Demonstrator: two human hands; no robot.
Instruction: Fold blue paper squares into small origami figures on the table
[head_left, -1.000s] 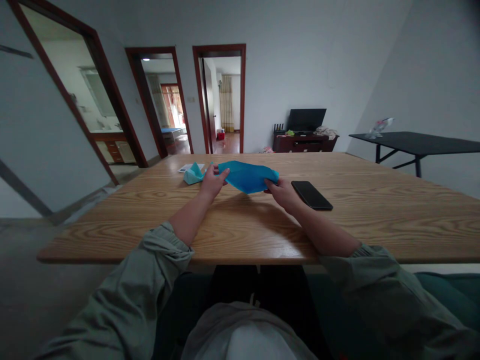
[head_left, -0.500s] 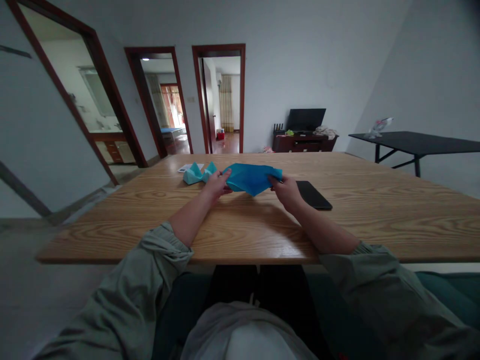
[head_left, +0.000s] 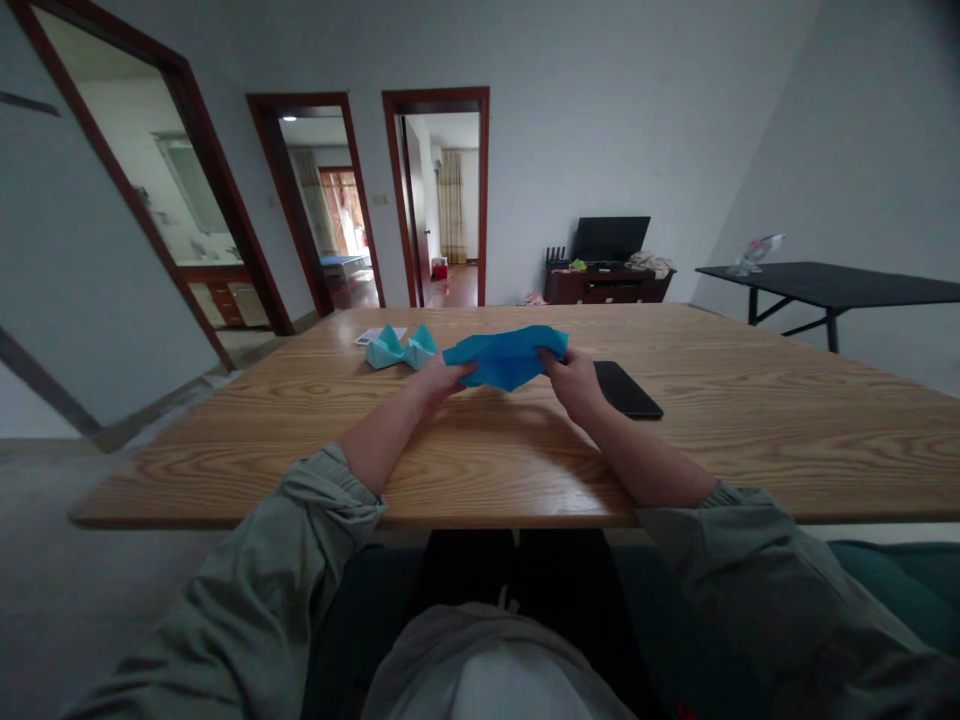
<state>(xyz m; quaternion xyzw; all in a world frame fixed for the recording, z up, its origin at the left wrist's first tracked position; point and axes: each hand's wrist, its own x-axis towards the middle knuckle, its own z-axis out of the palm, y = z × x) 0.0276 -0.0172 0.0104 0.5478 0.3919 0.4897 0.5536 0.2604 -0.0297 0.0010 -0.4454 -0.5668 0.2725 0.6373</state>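
Observation:
A creased sheet of blue paper (head_left: 504, 358) is stretched between my two hands, above the wooden table (head_left: 495, 460). My left hand (head_left: 444, 377) pinches its left end, thumb on top and fingers mostly hidden below. At the right end, my right hand (head_left: 568, 372) grips the sheet near its corner. The paper bends along its middle, and a point hangs toward me. Just left of my left hand stands a light turquoise folded-paper piece (head_left: 386, 348) with pointed peaks.
A black flat tablet-like object (head_left: 628, 390) lies right of my right hand. Behind the folded piece is a white printed card (head_left: 373, 336). Farther off are a black table (head_left: 840, 285) at right and a cabinet (head_left: 609, 288) with a screen (head_left: 611, 240).
The blue sheet's left end has tipped down and its surface has bent more. My left thumb has shifted lower and right along the edge; the right hand has barely moved.

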